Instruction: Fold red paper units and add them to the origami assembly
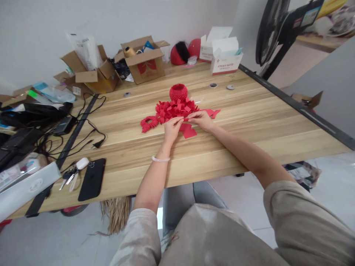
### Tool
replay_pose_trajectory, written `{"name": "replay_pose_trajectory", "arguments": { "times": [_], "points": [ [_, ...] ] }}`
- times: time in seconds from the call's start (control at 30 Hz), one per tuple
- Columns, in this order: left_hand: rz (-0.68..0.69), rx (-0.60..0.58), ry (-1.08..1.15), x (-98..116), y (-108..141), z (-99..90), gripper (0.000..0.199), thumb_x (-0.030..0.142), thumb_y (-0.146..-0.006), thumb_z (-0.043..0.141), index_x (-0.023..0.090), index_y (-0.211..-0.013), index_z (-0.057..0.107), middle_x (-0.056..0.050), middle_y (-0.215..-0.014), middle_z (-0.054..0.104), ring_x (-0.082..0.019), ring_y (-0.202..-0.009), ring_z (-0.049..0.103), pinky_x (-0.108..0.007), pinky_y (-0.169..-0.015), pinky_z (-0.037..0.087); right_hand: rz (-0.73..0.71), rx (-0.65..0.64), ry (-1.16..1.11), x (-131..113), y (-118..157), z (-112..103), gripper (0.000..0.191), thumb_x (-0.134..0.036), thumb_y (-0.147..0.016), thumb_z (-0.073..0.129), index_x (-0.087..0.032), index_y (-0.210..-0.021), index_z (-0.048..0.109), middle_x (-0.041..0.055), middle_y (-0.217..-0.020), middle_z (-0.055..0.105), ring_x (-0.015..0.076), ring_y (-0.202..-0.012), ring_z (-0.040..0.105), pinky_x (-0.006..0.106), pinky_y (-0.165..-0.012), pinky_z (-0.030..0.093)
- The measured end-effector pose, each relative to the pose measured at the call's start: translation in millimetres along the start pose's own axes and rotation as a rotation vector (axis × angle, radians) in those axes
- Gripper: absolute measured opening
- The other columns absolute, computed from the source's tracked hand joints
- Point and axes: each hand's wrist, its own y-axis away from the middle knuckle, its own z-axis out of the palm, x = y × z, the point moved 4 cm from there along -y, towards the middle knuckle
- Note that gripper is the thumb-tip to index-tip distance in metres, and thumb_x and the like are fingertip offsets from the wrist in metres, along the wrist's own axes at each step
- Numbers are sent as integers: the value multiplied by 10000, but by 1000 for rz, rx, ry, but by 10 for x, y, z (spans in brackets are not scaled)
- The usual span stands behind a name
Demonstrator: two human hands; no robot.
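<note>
My left hand and my right hand meet over the front of the table, fingers pinched on a small red paper strip between them. Just beyond them lies a heap of folded red paper pieces. A round red vessel made of folded paper stands behind the heap. To the left of my left hand rests a ring of folded red paper. Flat red paper slips lie below my fingers, and more red slips are beyond my right hand.
Cardboard boxes and a sticky note box line the back of the wooden table. Black cables, keys and a black phone lie on the left. A fan stands at the right.
</note>
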Motion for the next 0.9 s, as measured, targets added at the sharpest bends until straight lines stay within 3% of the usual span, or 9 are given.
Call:
{"name": "replay_pose_trajectory", "arguments": {
  "times": [0.3,0.9],
  "points": [
    [-14,-45,-92,36,10,20,166,243,-781,609,177,-881,724,-83,-935,718,-187,-859,657,-335,-840,499,49,-25,-23,-4,13,17,281,-354,-507,812,-181,-690,687,11,-705,691,136,-666,622,279,-682,513],
    [-10,-40,-75,21,15,26,161,224,-764,613,151,-854,725,-87,-892,724,-178,-813,664,-312,-786,520,-3,-35,1,-33,18,21,235,-316,-507,816,-176,-653,695,24,-754,700,140,-718,634,274,-714,518]
  ]
}}
